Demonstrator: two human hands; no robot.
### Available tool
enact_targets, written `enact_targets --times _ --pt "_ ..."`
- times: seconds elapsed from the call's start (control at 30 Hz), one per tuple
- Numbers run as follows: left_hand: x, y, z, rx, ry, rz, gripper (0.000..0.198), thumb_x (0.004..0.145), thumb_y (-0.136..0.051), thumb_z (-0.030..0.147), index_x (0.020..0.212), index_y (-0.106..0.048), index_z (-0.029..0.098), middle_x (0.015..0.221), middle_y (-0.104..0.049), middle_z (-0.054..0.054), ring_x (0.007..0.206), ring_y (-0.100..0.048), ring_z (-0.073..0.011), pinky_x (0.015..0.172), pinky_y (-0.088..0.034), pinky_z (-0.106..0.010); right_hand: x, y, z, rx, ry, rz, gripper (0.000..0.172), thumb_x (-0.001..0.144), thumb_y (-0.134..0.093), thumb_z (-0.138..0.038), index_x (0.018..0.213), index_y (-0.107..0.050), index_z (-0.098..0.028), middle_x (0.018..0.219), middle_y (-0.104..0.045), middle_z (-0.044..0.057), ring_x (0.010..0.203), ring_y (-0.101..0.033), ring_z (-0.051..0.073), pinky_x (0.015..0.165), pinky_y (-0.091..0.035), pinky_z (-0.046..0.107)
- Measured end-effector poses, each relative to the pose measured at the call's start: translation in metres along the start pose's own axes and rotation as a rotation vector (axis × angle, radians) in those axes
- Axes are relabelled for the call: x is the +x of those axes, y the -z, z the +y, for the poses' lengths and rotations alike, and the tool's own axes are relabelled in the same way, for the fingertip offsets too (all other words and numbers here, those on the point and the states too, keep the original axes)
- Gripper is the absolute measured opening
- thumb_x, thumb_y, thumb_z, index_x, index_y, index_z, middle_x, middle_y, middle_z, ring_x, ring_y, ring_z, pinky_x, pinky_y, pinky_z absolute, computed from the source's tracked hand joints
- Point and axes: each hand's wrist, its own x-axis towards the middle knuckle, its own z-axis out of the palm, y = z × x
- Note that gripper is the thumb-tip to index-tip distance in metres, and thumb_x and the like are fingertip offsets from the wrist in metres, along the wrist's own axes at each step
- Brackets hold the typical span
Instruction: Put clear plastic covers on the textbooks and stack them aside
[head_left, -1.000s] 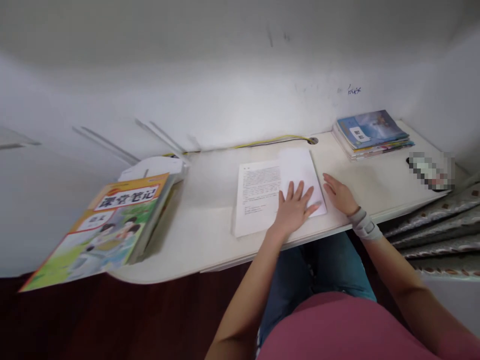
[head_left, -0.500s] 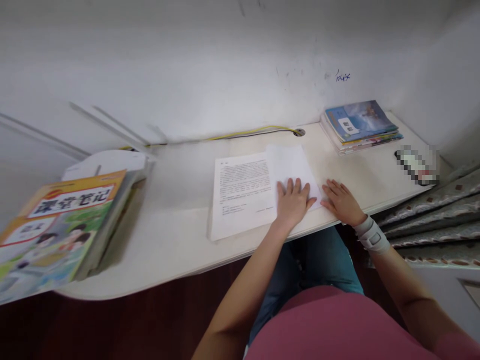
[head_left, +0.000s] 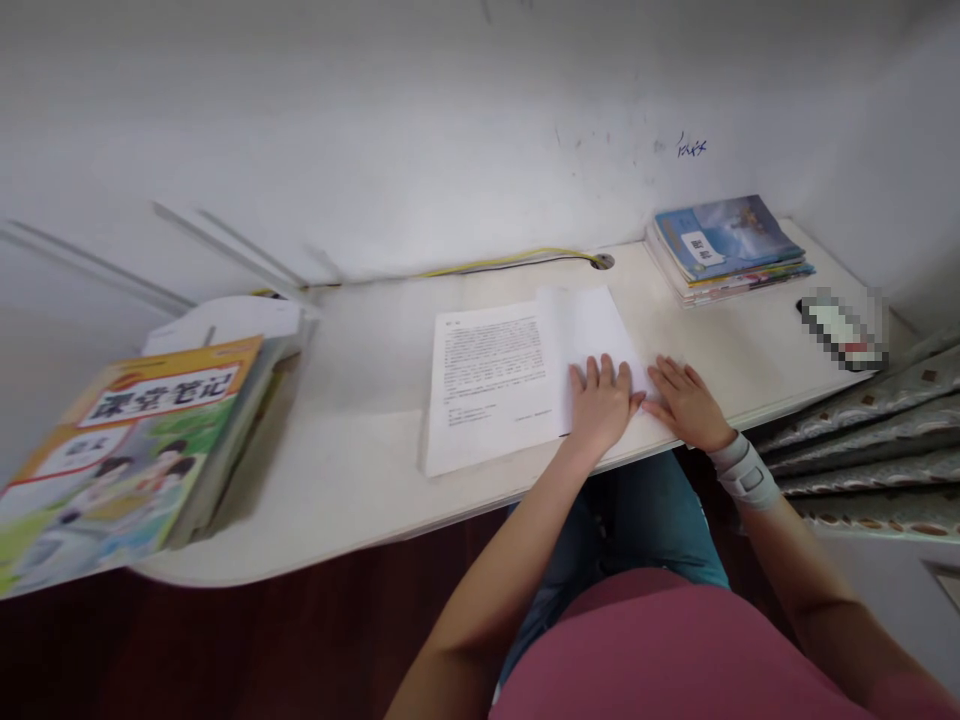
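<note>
A printed sheet (head_left: 491,385) lies on the white desk, and a blank white page (head_left: 589,325) adjoins it on the right. My left hand (head_left: 604,405) rests flat on the lower part of the blank page, fingers spread. Just to its right, my right hand (head_left: 686,405) lies with spread fingers at the page's right edge, its thumb near my left thumb. Whether the two pages are one folded sheet I cannot tell.
Left on the white desk (head_left: 360,450) is a stack topped by a colourful book (head_left: 142,460). Another book stack (head_left: 724,240) stands at the back right, near a blurred phone-like object (head_left: 840,330). A yellow cable (head_left: 487,264) runs along the wall. A patterned curtain (head_left: 885,440) hangs at right.
My left hand has slid a little to the right across the blank page, closer to my right hand. My right hand has barely moved. The view has shifted slightly.
</note>
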Motion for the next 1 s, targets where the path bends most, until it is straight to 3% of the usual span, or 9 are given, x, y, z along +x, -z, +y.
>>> enact_targets --times 0.4,0.67,1.0 --pt "-0.0082 0.0052 0.0034 0.03 -0.053 -0.052 0.058 0.094 -0.034 0.046 0.143 -0.037 0.014 0.149 -0.034 -0.02 0.137 -0.029 -0.0386 0.108 -0.019 -0.062 -0.0005 -0.002 -0.0022 -0.013 -0.017 0.024 0.068 0.093 -0.032 -0.056 0.143 -0.035 -0.01 0.148 -0.034 0.019 0.137 -0.032 0.029 0.109 -0.029 0.047" --pt "-0.0081 0.0044 0.0022 0.03 -0.074 -0.041 0.058 0.094 -0.033 0.046 0.142 -0.038 0.013 0.148 -0.035 -0.02 0.136 -0.031 -0.0374 0.109 -0.02 -0.061 -0.0006 -0.0036 -0.0014 -0.04 -0.007 0.027 0.064 0.092 -0.035 -0.055 0.138 -0.044 -0.011 0.149 -0.034 0.021 0.137 -0.033 0.031 0.109 -0.029 0.047" --pt "-0.0063 0.0029 0.0024 0.045 -0.072 -0.05 0.06 0.094 -0.031 0.049 0.143 -0.037 0.016 0.151 -0.032 -0.016 0.138 -0.028 -0.0371 0.108 -0.024 -0.06 -0.0054 -0.0044 0.003 0.191 -0.007 0.134 0.06 0.094 -0.035 -0.049 0.14 -0.041 -0.011 0.148 -0.036 0.018 0.139 -0.029 0.027 0.111 -0.027 0.048"
